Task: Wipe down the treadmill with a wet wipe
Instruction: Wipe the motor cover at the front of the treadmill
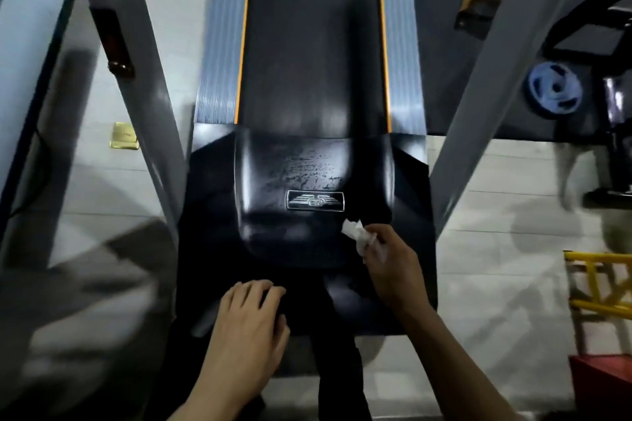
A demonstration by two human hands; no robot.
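Note:
The treadmill's black motor cover (260, 181) fills the middle of the head view, with a silver badge (315, 201) at its centre and wet streaks above the badge. Beyond it runs the dark belt (311, 44), edged by orange lines. My right hand (390, 270) grips a crumpled white wet wipe (357, 232) and holds it against the cover, just below and right of the badge. My left hand (249, 314) rests flat on the near edge of the cover, fingers relaxed and holding nothing.
Two grey treadmill uprights (143, 79) (485, 96) slant up on either side of the cover. A blue weight plate (553, 90) leans at the right. A yellow rack (602, 284) and a red box (605, 383) stand at the lower right on the pale tiled floor.

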